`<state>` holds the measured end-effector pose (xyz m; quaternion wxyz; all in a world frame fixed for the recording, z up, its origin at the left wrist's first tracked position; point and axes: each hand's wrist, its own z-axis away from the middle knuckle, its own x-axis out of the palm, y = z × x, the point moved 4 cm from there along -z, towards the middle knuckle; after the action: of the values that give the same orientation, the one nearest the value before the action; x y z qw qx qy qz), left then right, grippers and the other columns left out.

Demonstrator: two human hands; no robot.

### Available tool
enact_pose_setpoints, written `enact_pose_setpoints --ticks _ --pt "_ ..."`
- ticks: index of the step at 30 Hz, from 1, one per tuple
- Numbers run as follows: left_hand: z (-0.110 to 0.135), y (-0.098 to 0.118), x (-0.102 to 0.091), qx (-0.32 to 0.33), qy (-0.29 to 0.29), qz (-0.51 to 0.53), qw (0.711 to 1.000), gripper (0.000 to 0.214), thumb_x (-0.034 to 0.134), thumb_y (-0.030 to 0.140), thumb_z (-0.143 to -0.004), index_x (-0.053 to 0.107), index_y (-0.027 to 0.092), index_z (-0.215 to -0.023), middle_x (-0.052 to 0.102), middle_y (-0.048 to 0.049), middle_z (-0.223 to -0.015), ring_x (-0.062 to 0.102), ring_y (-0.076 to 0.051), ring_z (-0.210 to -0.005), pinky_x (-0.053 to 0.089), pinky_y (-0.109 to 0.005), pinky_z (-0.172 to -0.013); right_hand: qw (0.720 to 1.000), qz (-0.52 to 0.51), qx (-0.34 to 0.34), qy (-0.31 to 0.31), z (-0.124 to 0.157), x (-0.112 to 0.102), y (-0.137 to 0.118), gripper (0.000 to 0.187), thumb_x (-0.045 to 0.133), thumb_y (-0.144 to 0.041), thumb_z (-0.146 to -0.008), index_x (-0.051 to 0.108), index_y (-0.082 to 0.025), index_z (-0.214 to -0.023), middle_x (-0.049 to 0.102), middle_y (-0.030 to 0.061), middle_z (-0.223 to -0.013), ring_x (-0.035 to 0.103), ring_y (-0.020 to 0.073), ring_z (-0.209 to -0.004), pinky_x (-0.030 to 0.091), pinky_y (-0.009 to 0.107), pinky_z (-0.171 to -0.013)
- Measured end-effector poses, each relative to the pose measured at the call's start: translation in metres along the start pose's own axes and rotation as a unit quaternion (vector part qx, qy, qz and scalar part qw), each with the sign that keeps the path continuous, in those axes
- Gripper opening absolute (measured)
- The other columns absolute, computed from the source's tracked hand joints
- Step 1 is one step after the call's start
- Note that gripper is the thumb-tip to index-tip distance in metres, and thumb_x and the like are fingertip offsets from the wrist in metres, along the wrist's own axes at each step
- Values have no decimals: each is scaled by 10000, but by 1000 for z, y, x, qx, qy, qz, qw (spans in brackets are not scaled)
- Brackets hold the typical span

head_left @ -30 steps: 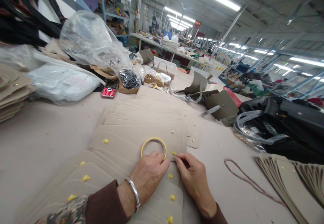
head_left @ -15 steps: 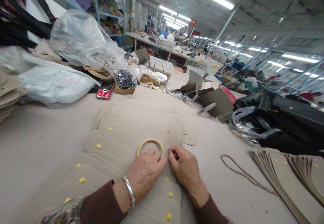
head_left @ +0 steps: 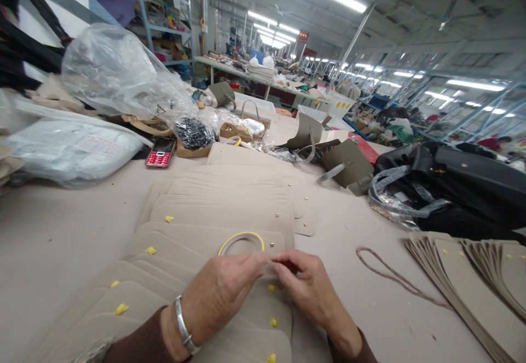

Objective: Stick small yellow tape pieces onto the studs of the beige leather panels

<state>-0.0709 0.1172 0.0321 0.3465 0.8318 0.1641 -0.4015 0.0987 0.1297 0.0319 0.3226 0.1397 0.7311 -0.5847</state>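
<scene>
Over the overlapping beige panels (head_left: 197, 237), my left hand (head_left: 224, 283) is closed round the near part of a roll of yellow tape (head_left: 241, 236). The roll's upper arc shows above the knuckles. My right hand (head_left: 308, 283) is pinched, thumb against forefinger, with its tips almost meeting the left fingertips. Anything between those right fingers is too small to make out. Small yellow tape pieces (head_left: 121, 309) stick to the panels on both sides. A small metal stud (head_left: 272, 245) shows on the panel just beyond my hands.
A red phone (head_left: 160, 153) lies beyond the panels, beside plastic bags (head_left: 82, 147). Black bags (head_left: 447, 188) stand at the right, with a brown cord loop (head_left: 394, 275) and fanned panel stacks (head_left: 456, 281) nearer. Olive pieces with handles (head_left: 347, 166) lie behind.
My left hand has turned, its fingers now stretching toward the right hand. Both hands' fingertips have come together. The roll sits lower behind the left hand, and the view has shifted slightly.
</scene>
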Motion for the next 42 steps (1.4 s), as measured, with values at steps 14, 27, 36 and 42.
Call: enact_pose_setpoints --ticks 14,27,36,42 --pt "1 1 9 -49 -13 8 999 152 367 169 -972 482 198 -1066 671 8 -782 656 -156 -652 468 -247 -537 967 107 -199 118 3 16 -18 193 457 -94 -832 609 -191 -764 634 32 -649 582 148 -594 459 244 -584" --pt "-2 9 5 -35 59 -8 998 230 327 116 -948 525 185 -853 536 -4 -682 529 -148 -594 402 -247 -538 968 -184 132 106 -6 20 5 148 598 -268 -781 611 -167 -673 551 -40 -487 516 102 -417 428 195 -422" --pt "-4 6 29 -111 -172 -157 966 142 499 68 -873 531 205 -894 591 -43 -873 573 -224 -797 503 -306 -616 970 -155 173 71 -15 10 40 319 614 -437 -822 696 -130 -837 634 17 -608 576 128 -503 483 229 -493" --pt "-6 4 33 -128 -216 -151 956 164 448 68 -892 531 198 -950 572 -60 -940 555 -241 -868 540 -359 -679 991 7 94 97 -22 12 22 203 573 -296 -841 710 -163 -771 644 9 -599 585 147 -540 448 247 -546"
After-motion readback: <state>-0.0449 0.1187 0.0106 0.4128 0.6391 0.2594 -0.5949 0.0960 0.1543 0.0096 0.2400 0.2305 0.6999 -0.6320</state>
